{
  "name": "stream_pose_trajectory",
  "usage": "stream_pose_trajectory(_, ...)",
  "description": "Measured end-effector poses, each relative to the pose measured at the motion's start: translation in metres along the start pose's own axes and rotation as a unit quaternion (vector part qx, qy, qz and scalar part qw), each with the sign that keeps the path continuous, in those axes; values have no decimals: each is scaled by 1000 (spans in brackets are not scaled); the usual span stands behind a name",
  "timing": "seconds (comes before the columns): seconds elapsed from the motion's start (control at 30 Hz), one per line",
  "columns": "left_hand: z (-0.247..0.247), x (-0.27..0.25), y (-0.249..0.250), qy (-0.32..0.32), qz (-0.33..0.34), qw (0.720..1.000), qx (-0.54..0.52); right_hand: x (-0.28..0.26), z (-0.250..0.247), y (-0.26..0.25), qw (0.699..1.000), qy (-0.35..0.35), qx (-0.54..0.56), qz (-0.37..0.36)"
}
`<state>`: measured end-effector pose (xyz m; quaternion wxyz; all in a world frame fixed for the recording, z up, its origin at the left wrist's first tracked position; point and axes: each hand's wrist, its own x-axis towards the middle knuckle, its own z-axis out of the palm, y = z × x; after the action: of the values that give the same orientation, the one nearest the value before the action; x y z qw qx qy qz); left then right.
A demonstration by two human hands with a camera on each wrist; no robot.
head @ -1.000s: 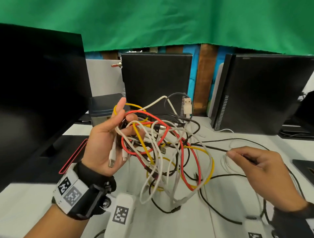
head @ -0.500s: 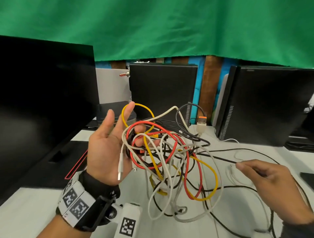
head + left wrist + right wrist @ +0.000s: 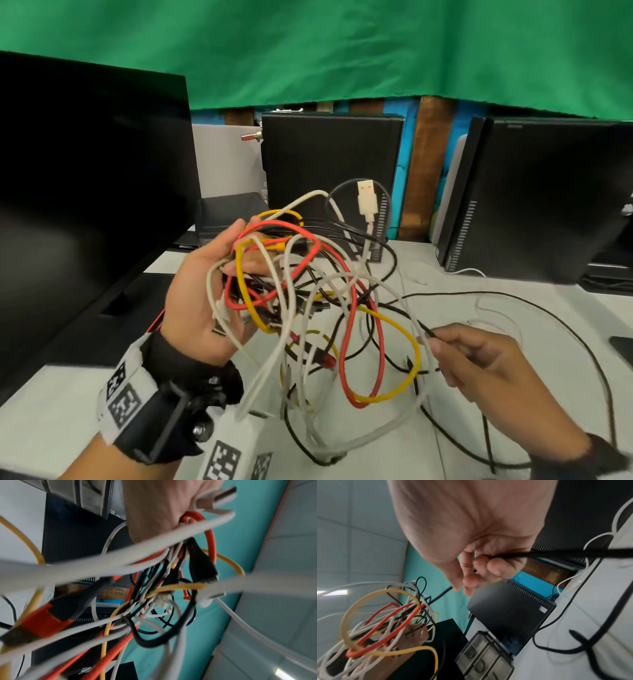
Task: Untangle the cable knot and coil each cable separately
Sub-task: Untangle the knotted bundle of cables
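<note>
The cable knot, a tangle of white, red, yellow and black cables, is held up above the white table, its upper part gathered in the left hand and its lower loops hanging down toward the tabletop. A white USB plug is raised at the top of the tangle, in front of a black computer case. The knot is gripped by the left hand, palm turned toward the head camera, with the fingers curled round several strands; in the left wrist view a red cable and a white cable are seen passing beside the palm. A black cable is led out of the knot to the right, where it is pinched between thumb and fingertips of the right hand; beyond the hand it is looped over the table. A dark monitor is placed at the left, a second black case at the right, and a green cloth is hung behind.
</note>
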<state>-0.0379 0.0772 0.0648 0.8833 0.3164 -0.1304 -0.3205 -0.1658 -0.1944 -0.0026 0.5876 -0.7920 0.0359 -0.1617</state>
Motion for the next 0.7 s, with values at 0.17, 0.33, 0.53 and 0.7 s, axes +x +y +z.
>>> stream_pose_trajectory(0.17,19,3,-18,-15,-23,998,-59,-6,6,-17,998,29,36,-52)
stream_pose_trajectory(0.33,28,3,-37,-120,-61,984,-118,-5,1,-11,997,36,64,-36)
stream_pose_trajectory(0.53,27,2,-48,-155,-44,979,-126,3,5,18,997,-63,-16,34)
stream_pose_trajectory(0.7,26,1,-54,-167,-6,979,-114,2,5,13,997,-73,11,32)
